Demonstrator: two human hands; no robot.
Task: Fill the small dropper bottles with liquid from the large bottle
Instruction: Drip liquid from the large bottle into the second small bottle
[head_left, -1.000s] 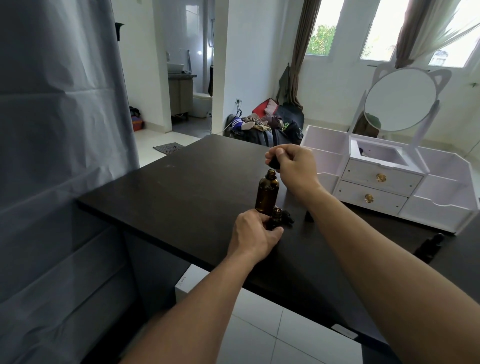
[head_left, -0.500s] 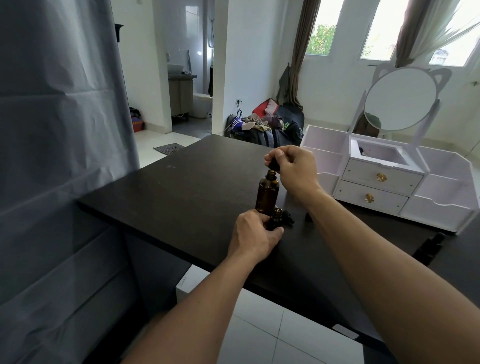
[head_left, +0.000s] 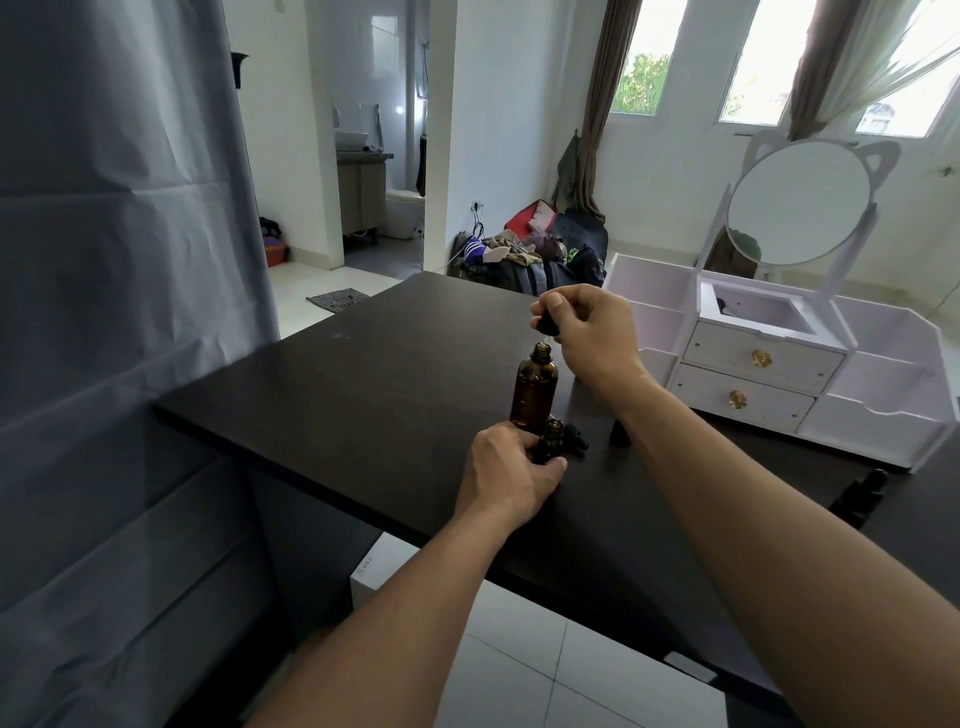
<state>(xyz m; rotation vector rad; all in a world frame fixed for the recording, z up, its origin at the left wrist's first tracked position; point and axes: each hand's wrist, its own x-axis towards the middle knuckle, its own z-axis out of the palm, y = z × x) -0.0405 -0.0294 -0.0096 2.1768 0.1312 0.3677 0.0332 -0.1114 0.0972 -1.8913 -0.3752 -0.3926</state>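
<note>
A large amber bottle (head_left: 534, 392) stands upright and uncapped on the dark table (head_left: 395, 374). Just above its neck my right hand (head_left: 589, 332) pinches a black dropper cap (head_left: 546, 326), whose glass tube reaches down into the bottle's mouth. In front of the large bottle stands a small open dropper bottle (head_left: 550, 440), and my left hand (head_left: 506, 475) grips it at the base. A loose black cap (head_left: 576, 439) lies on the table right beside it.
A white vanity organiser (head_left: 779, 374) with drawers and a round mirror (head_left: 797, 202) stands at the table's right rear. Another dark bottle (head_left: 860, 499) lies near the right edge, and a small dark object (head_left: 620, 435) sits behind my right forearm. A grey curtain (head_left: 114, 312) hangs left.
My right hand has lifted the dropper cap a little above the large bottle's neck. My left hand and the small bottle have stayed where they were.
</note>
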